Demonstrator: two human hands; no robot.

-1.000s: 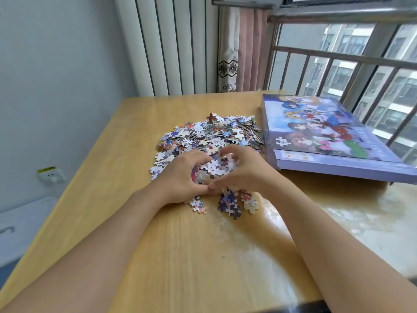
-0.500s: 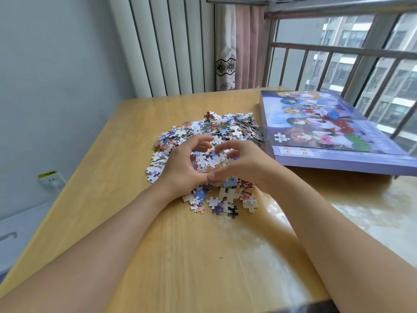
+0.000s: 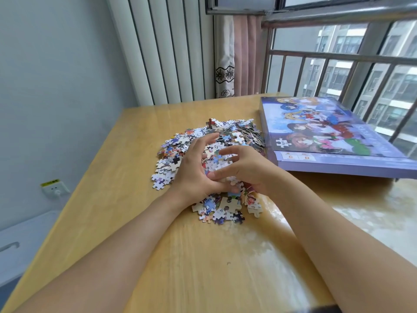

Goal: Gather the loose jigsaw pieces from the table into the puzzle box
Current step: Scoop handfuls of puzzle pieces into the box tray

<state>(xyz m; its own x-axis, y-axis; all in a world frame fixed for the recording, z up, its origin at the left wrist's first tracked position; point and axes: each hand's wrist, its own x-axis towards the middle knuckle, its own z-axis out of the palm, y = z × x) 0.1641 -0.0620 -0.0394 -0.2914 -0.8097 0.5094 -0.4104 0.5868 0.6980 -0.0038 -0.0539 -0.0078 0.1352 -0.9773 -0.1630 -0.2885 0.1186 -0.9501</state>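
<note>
My two hands cupped around a clump of loose jigsaw pieces on the wooden bench.

My left hand [image 3: 194, 168] and right hand [image 3: 246, 168] face each other, fingers curled, each grip grasping jigsaw pieces [image 3: 216, 141] from the heap on the bench [image 3: 126, 222]; a few pieces lie just below my wrists. The puzzle box [image 3: 338, 136], closed, lies just right of the heap.
</note>
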